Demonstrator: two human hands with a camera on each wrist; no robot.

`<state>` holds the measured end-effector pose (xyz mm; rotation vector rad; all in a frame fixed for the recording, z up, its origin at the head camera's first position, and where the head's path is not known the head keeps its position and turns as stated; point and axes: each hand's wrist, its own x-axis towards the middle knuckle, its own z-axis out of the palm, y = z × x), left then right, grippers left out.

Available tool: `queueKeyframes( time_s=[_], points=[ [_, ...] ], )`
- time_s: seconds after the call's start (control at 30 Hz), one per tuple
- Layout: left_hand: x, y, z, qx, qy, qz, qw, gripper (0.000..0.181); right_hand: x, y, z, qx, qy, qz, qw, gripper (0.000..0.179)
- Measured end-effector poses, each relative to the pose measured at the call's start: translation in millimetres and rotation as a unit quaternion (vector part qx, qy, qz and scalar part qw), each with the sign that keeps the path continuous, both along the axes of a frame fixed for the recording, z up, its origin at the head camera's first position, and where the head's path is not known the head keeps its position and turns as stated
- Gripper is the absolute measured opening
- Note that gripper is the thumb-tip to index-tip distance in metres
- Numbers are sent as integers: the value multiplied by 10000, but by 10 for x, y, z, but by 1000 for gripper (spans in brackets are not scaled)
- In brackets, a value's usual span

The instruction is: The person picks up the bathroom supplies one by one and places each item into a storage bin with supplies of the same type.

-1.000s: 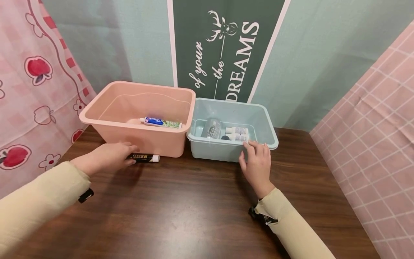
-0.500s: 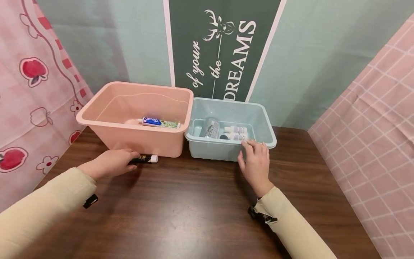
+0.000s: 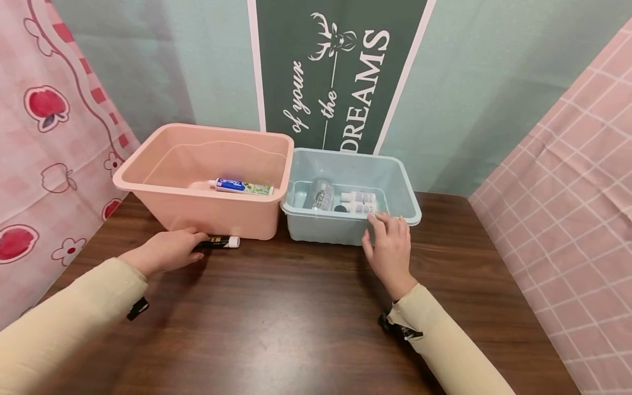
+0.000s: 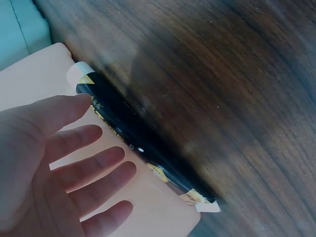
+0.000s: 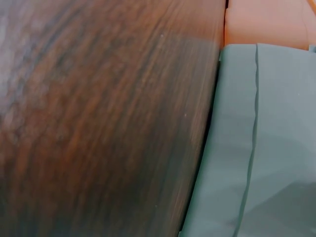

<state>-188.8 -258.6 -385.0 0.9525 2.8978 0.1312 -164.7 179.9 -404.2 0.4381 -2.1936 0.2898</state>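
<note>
In the head view my left hand is at a black tube with a white cap, which lies on the table along the front of the pink bin. The left wrist view shows this hand's fingers loosely extended, the thumb tip overlapping the tube near its cap. My right hand rests with its fingertips at the front rim of the light blue bin. That bin holds a clear bottle with a dark label and two small white bottles. A blue and green toothpaste tube lies inside the pink bin.
Both bins stand side by side at the back of the dark wooden table. Behind them hangs a green cloth with lettering. A pink apple-print cloth borders the left, a pink checked cloth the right.
The left hand has shifted slightly right along the black tube and covers more of it. The right hand stays at the blue bin's rim. The head view has turned a little.
</note>
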Motion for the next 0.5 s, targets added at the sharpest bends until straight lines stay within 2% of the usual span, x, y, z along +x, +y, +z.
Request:
queueKeyframes(
  time_s=[0.3,0.5],
  points=[
    [-48,-23,-101,50,148,-66,9999,29,-4,-1,3,30,-1,6,10000,30],
    [-73,7,-129,94,116,-165,9998,39,-8,-2,-1,34,-13,-3,10000,30]
  ],
)
